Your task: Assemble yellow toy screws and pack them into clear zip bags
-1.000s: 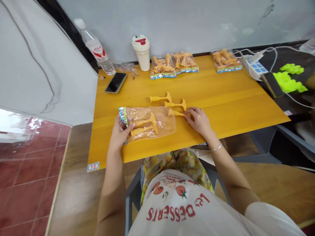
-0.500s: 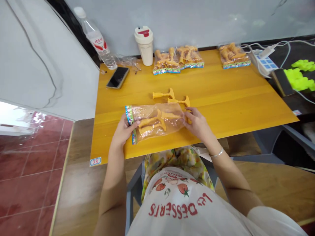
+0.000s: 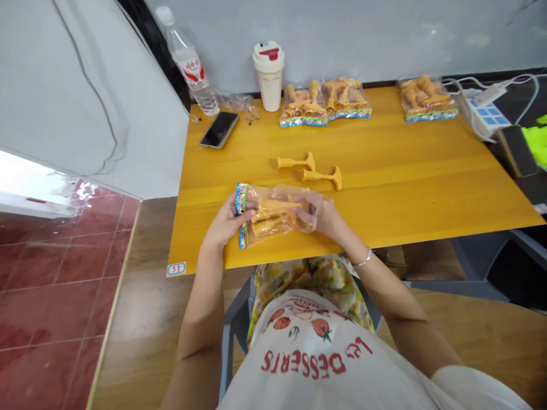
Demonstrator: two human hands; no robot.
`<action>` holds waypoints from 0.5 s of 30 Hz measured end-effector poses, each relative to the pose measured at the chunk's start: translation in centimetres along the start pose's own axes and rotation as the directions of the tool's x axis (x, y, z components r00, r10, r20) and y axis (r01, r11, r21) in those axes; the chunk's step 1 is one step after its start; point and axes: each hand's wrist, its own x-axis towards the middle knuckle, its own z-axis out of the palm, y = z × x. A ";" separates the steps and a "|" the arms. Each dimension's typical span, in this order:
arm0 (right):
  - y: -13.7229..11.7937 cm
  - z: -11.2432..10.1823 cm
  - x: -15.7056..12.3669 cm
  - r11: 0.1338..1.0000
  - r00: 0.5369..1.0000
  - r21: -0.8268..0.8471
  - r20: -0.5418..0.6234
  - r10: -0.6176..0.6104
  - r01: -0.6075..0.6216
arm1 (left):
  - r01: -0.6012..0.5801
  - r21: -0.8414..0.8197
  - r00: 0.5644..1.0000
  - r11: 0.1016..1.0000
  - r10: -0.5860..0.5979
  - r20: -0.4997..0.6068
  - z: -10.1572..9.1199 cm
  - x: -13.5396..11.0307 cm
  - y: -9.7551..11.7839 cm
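While the left hand [image 3: 228, 223] pinches the clear bag [image 3: 273, 197] near the front edge of the table [image 3: 405, 193], the right hand [image 3: 322, 215] reaches inside, among yellow hammers [image 3: 265, 228]; its grip I cannot tell.

We view the scene in soft, fairly even indoor light, its source outside the frame. At the left edge, a white patch [image 3: 25, 177] is overexposed; we note pale sheen on the tiles [image 3: 60, 299] and wood floor [image 3: 137, 347]. Small glints dot the wall [image 3: 350, 40] and the bag [image 3: 273, 219]. A faint shadow lies beside the cable [image 3: 81, 61]. Near the right-hand chair [image 3: 474, 262], tones sink almost to black. We observe wide-angle distortion leaning the bottle [image 3: 190, 68] outward, and softened fine detail.
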 end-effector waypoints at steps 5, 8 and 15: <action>0.8 -0.6 -0.6 0.998 0.999 0.023 -0.003 0.053 -0.053 | -0.050 -0.031 0.995 0.998 0.047 -0.091 0.2 0.1 -0.1; 1.1 -0.5 -0.7 0.997 0.998 0.044 -0.014 0.061 -0.060 | -0.045 -0.046 0.995 0.998 0.041 -0.092 0.2 0.1 -0.1; 0.0 0.8 1.1 0.962 0.992 0.271 0.121 -0.024 -0.010 | 0.069 -0.120 0.997 0.990 -0.072 -0.017 0.3 -0.2 0.2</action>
